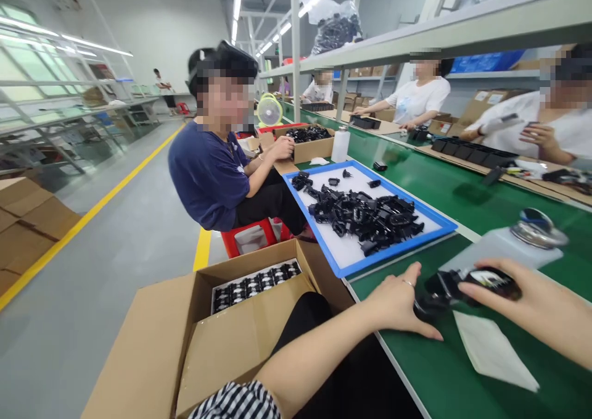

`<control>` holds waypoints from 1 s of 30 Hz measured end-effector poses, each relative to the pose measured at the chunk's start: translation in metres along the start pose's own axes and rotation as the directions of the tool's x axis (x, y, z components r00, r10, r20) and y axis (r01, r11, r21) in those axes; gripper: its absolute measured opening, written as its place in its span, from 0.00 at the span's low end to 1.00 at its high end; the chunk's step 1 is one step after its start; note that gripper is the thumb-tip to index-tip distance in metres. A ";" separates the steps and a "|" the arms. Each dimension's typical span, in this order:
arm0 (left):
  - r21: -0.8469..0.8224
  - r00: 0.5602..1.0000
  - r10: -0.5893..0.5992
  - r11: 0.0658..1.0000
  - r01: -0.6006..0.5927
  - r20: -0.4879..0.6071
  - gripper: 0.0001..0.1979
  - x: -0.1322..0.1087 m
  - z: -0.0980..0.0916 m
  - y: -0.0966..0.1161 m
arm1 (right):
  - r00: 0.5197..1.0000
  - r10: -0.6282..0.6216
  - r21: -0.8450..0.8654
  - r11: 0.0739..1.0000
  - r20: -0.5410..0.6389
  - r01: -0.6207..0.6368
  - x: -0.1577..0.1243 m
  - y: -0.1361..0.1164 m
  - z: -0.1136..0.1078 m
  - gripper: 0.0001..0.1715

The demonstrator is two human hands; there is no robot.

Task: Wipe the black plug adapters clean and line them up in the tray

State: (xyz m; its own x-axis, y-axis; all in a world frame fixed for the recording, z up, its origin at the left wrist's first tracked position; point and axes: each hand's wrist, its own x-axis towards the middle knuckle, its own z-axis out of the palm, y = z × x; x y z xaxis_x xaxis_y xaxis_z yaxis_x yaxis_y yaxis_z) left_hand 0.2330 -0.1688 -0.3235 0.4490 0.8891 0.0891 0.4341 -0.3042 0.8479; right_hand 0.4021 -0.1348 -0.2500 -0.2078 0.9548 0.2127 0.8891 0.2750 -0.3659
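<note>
My left hand (398, 302) rests on the green bench (453, 376), thumb stretched along the surface and fingers curled at the left end of a black plastic part (467, 286). My right hand (531, 305) comes in from the right, fingers closed over the right end of the same part. A white cloth (493, 351) lies just below the part. A white squeeze bottle (504, 246) with a metal top lies behind my hands.
A blue-rimmed white tray (345, 265) piled with black plastic parts sits to the left. An open cardboard box (222, 339) of packed parts stands beside my lap. A seated co-worker (217, 166) in a dark blue shirt is ahead; other people work across the bench.
</note>
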 end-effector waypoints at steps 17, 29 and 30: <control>-0.084 0.988 0.126 0.989 -0.118 0.094 0.49 0.036 0.001 -0.005 | 0.942 0.228 0.767 0.548 0.248 -0.335 -0.025 0.014 0.039 0.19; 0.013 0.993 -0.070 0.997 0.072 -0.099 0.30 -0.006 -0.013 -0.005 | 0.957 0.169 0.184 0.959 0.235 -0.214 -0.023 0.004 0.029 0.17; 0.013 0.987 -0.083 0.996 0.085 -0.140 0.29 -0.013 -0.013 -0.006 | 0.960 0.169 0.173 0.962 0.224 -0.210 -0.021 0.001 0.034 0.18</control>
State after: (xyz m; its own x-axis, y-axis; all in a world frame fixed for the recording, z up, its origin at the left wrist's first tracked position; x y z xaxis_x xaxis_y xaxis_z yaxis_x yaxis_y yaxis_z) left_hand 0.2145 -0.1746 -0.3228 0.2976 0.9503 0.0911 0.4807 -0.2316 0.8458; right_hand 0.3936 -0.1511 -0.2855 -0.1405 0.9882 -0.0607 0.8287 0.0838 -0.5533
